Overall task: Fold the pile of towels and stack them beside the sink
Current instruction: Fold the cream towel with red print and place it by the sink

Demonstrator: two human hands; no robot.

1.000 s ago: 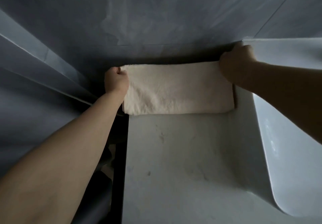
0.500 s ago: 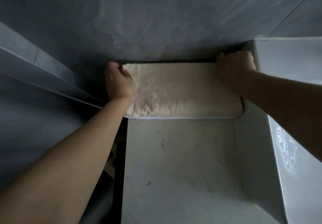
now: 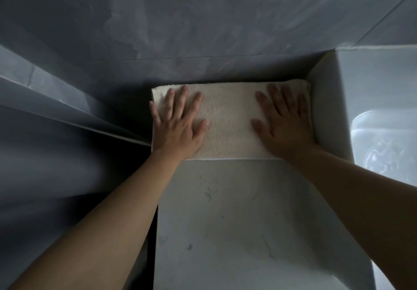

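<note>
A folded cream towel (image 3: 228,120) lies flat at the back of the white counter (image 3: 237,222), against the grey wall and right beside the sink's outer wall. My left hand (image 3: 178,124) presses flat on the towel's left end with fingers spread. My right hand (image 3: 284,122) presses flat on its right end, fingers straight. The white sink (image 3: 381,118) stands to the right of the towel. No other towels show in this view.
Grey marbled wall tiles (image 3: 203,30) rise behind the counter. A dark gap (image 3: 151,233) runs along the counter's left edge, with a grey slanted surface (image 3: 56,113) beyond it. The counter's near part is bare with faint marks.
Both hands have let go of the towel's ends and now lie flat on top of it. The towel has settled on the counter.
</note>
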